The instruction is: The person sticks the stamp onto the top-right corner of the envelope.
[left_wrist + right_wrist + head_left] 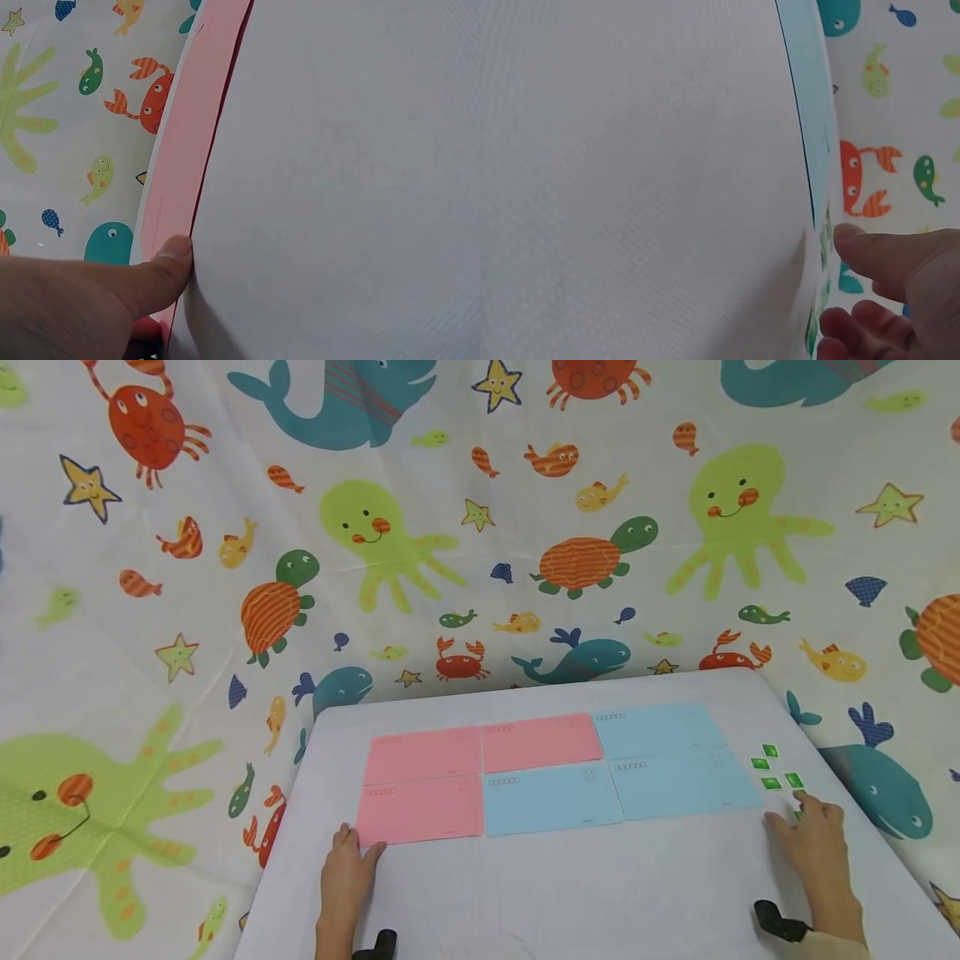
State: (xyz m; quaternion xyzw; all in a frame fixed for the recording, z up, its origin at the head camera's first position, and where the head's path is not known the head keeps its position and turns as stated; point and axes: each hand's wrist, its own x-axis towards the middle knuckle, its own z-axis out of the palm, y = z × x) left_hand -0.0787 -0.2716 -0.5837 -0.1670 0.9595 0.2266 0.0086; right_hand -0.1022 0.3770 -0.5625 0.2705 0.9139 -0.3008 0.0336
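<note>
Pink envelopes and blue envelopes lie flat in two rows on the white table, edge to edge. My left hand rests at the near left corner of the front pink envelope; in the left wrist view its thumb touches that pink envelope along its near edge. At the right, my right hand hovers by several small green squares, fingers bent and thumb apart from them. One green square is partly covered by this hand. No held thing shows in the right wrist view.
The white table has a raised-looking far edge against a cloth printed with sea animals. Black wrist mounts sit on both wrists, near the tabletop.
</note>
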